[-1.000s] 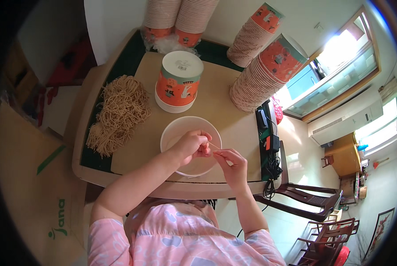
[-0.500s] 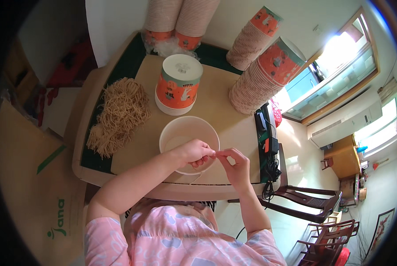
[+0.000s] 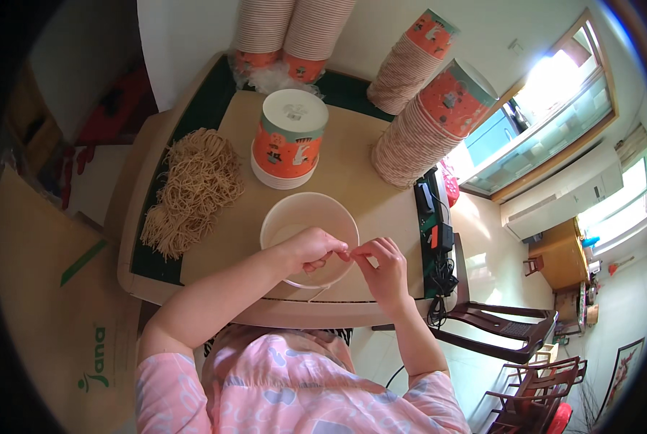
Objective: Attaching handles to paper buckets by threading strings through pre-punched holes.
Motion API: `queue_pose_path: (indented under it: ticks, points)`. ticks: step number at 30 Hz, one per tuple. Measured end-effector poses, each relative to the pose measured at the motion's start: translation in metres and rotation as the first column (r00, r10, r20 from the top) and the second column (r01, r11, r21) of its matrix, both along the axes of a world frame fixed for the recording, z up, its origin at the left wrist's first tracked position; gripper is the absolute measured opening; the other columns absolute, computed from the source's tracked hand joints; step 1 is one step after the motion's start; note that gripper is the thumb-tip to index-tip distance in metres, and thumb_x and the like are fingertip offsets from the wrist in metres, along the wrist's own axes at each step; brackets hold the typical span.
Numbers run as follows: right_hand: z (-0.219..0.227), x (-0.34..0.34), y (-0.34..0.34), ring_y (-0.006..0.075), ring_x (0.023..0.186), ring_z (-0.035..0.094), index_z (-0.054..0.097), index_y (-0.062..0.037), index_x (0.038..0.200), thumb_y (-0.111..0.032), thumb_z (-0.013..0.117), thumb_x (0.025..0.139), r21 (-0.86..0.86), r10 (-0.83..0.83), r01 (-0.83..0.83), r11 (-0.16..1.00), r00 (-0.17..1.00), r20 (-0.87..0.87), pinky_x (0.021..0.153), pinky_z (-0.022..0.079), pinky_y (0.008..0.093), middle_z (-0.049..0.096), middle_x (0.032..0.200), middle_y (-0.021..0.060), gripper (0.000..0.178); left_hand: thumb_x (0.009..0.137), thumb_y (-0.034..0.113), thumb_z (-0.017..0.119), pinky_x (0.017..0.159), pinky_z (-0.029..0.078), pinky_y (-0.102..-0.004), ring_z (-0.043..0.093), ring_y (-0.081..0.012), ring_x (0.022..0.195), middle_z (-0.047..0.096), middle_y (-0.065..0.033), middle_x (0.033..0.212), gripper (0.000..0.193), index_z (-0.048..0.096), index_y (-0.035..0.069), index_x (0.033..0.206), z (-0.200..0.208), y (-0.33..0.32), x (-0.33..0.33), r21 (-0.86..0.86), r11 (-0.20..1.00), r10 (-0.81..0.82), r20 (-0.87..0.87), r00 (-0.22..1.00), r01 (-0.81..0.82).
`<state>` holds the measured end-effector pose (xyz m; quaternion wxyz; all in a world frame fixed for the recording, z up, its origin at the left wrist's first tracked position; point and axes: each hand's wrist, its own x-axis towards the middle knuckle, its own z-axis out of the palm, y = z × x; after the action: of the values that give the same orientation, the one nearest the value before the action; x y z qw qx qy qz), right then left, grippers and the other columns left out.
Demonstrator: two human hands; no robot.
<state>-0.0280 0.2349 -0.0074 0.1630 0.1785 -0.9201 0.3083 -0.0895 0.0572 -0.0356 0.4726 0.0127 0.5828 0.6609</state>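
A white paper bucket (image 3: 284, 217) stands on the table in front of me, its open mouth facing up. Over its near right rim, my left hand (image 3: 313, 249) is closed, with thumb and forefinger pinched. My right hand (image 3: 383, 271) pinches right against those fingertips, at the rim's right side. Whatever is between the fingers is too small to make out. A short bit of beige cord (image 3: 319, 292) shows just below the bucket's near rim. To the left lies a tangled heap of beige cords (image 3: 193, 192). Beyond the bucket, several printed orange buckets (image 3: 287, 150) are stacked upside down.
Tall stacks of nested paper buckets stand at the far left (image 3: 266, 25) and far right (image 3: 417, 148), with crumpled clear plastic (image 3: 276, 76) by the left ones. A power strip with black cables (image 3: 443, 246) runs along the table's right edge. A dark chair (image 3: 497, 325) stands beyond it.
Both hands stay pinched together at the rim. The right hand's fingers have lifted slightly, and the left fingers have curled in a little more. The bucket has hardly moved.
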Motion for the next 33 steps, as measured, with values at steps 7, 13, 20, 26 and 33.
queue_pose_path:
  ticks: [7,13,20,26,33]
  points:
    - [-0.012,0.004,-0.008,0.026,0.08,0.057,0.067,-0.0074,0.078,-0.004,0.075,0.071,0.021,0.031,-0.03,0.999,0.999,-0.042,0.07,0.048,0.0356,0.061,0.083,0.0069,0.011,0.092,0.023,0.058,0.04,0.018,-0.0261,0.026,-0.0067,0.042,0.032,0.0054,0.054,0.021,0.064,0.005,0.084,-0.008,0.002,-0.004,0.009,1.0,-0.009,0.061,0.998,0.008]
    - [-0.016,0.007,-0.013,0.0267,0.083,0.057,0.066,-0.0067,0.08,-0.002,0.075,0.071,-0.051,-0.018,0.011,0.999,0.992,-0.128,0.071,0.048,0.036,0.062,0.087,0.0075,0.013,0.09,0.02,0.059,0.041,0.02,-0.0242,0.029,-0.0057,0.044,0.036,0.0057,0.057,0.014,0.062,0.008,0.082,-0.003,0.003,0.001,0.051,0.996,0.07,0.013,0.997,-0.07]
    - [-0.026,0.007,-0.003,0.0163,0.079,0.062,0.066,-0.0018,0.085,0.004,0.07,0.078,-0.367,-0.018,0.084,0.927,0.984,0.18,0.072,0.049,0.0269,0.066,0.085,0.0057,0.01,0.089,0.018,0.061,0.044,0.02,-0.0217,0.026,-0.0034,0.049,0.034,0.0095,0.059,0.012,0.059,0.011,0.079,-0.003,0.003,0.003,0.203,0.973,0.084,0.146,0.986,-0.113]
    - [-0.038,0.003,0.012,0.0076,0.082,0.061,0.064,0.0029,0.089,0.002,0.065,0.086,-0.698,0.174,0.214,0.683,0.881,0.44,0.075,0.05,0.0206,0.067,0.088,0.0043,0.003,0.089,0.018,0.063,0.044,0.022,-0.0207,0.029,-0.0025,0.05,0.035,0.0096,0.06,0.009,0.06,0.01,0.086,0.0,0.004,0.008,0.276,0.958,0.034,0.153,0.988,-0.076]
    - [-0.031,0.009,0.007,0.0101,0.081,0.061,0.063,0.0021,0.089,0.006,0.065,0.084,-0.652,0.123,0.243,0.718,0.878,0.462,0.077,0.051,0.0234,0.066,0.085,0.0047,0.007,0.086,0.018,0.068,0.045,0.025,-0.0197,0.032,-0.0018,0.051,0.043,0.0087,0.063,0.012,0.062,0.008,0.091,0.004,0.008,0.013,0.177,0.979,0.108,-0.028,0.994,-0.101]
